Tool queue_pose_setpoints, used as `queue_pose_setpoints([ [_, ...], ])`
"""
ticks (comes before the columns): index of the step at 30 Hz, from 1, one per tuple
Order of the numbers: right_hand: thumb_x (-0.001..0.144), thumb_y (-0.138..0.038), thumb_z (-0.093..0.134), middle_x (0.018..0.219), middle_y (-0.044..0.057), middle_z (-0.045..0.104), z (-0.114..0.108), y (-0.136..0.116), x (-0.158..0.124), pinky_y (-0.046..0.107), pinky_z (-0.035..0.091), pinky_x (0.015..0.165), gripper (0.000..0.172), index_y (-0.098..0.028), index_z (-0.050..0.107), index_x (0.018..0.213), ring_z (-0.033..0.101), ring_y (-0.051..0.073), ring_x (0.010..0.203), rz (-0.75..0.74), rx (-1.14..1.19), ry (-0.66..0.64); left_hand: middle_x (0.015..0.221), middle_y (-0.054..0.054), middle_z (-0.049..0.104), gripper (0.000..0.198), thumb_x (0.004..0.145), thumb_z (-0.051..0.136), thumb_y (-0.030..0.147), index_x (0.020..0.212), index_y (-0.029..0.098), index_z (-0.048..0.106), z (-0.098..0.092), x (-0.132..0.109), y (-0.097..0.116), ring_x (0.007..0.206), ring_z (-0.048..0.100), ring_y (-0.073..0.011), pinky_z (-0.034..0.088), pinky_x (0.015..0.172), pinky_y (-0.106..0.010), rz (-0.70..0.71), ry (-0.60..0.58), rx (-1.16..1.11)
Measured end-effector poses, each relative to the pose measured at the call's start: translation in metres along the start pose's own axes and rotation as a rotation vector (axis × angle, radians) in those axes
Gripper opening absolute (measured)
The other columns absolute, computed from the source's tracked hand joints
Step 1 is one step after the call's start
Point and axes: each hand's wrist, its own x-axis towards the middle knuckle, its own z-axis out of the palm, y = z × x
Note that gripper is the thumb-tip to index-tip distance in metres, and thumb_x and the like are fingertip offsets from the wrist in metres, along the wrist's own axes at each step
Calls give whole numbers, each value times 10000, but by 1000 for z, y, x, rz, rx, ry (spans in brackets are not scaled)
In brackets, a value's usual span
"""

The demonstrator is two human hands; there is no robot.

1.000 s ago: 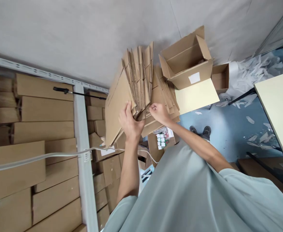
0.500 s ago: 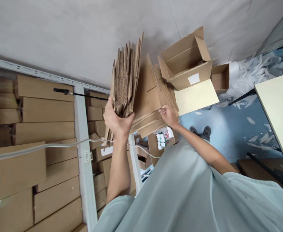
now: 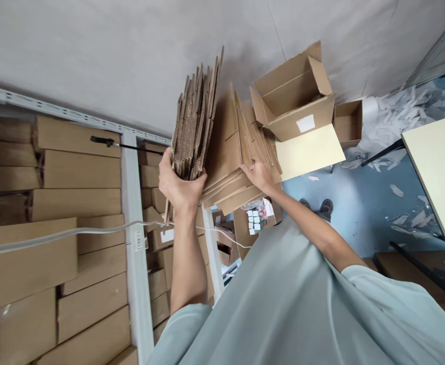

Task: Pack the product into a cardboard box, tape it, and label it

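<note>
Beside the wall point(image 3: 112, 61), the left hand point(image 3: 182, 187) clasped a carton bundle point(image 3: 192, 124) between thumb and fingers — apparently to hold it together — while the right hand point(image 3: 261, 176) pinched the stack point(image 3: 224, 154).

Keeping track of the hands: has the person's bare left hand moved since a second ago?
Yes: the bare left hand, gripping flattened brown cardboard sheets, has shifted left, closer to the white metal shelf post.

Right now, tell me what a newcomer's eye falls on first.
Probably the thick bundle of flat cardboard gripped in the left hand, just left of the picture's middle. Next, to its right, past a second cardboard stack, the open box with a white label. Then the stacked boxes along the picture's left side.
</note>
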Motion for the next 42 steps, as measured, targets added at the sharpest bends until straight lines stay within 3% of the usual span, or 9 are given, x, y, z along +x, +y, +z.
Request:
queue_pose_setpoints([
  [3,1051,-605,750,1088,127,877,3,-11,-1,402,605,992,697,-154,550,1543,831,354,1154,-28,-37,22,1641,-190,616,1015,683,918,289,1615,182,531,2,1,-5,1537,589,-441,437,1353,-621,21,1,-9],
  [7,955,-821,740,1122,194,857,7,-23,2,464,612,1005,894,-145,535,1504,815,419,1183,-5,-58,48,1625,-134,630,964,754,880,362,1624,164,516,-2,2,-3,1529,596,-443,436,1339,-599,15,-21,-13],
  [11,912,-864,753,1170,239,841,7,-28,4,496,615,1009,962,-129,534,1492,803,458,1207,6,-47,45,1631,-168,608,1011,718,886,342,1640,184,501,-3,2,-2,1565,555,-460,397,1368,-622,-7,-53,-28],
  [15,943,-771,792,1120,223,852,6,-16,5,462,623,967,853,-117,582,1448,814,445,1185,79,-42,48,1634,-189,586,1047,678,899,281,1638,213,488,0,0,-4,1565,544,-463,382,1377,-633,-11,-62,-48],
  [21,1095,-425,706,1075,125,878,8,16,6,344,593,963,306,-187,705,1289,836,310,1149,108,-52,71,1635,-195,582,1021,703,894,275,1640,188,496,3,-6,-3,1559,546,-441,384,1373,-606,10,-45,-57],
  [25,1175,-420,538,1009,75,870,9,23,9,302,571,951,266,-221,705,1118,836,233,1051,121,71,105,1640,-197,578,1030,700,906,265,1643,197,496,6,-12,-5,1553,555,-433,401,1359,-611,14,-76,-38],
  [29,1131,-332,561,890,13,838,14,24,1,243,557,872,217,-243,634,946,815,174,924,113,269,49,1652,-209,576,1037,705,912,272,1648,199,487,10,-26,-5,1559,554,-440,410,1347,-624,40,-108,-31],
  [36,1121,-314,536,858,1,810,42,-7,-43,235,552,794,177,-258,592,963,810,167,839,-1,399,-12,1650,-209,601,851,829,855,325,1601,145,547,13,-63,4,1571,548,-422,441,1292,-619,97,-186,-34],
  [42,1174,-372,526,867,-14,814,49,-51,-53,269,549,889,202,-274,630,1031,818,188,904,-94,245,10,1610,-223,625,1006,701,944,300,1610,211,525,-7,-52,-11,1526,589,-444,462,1305,-620,99,-126,-35],
])
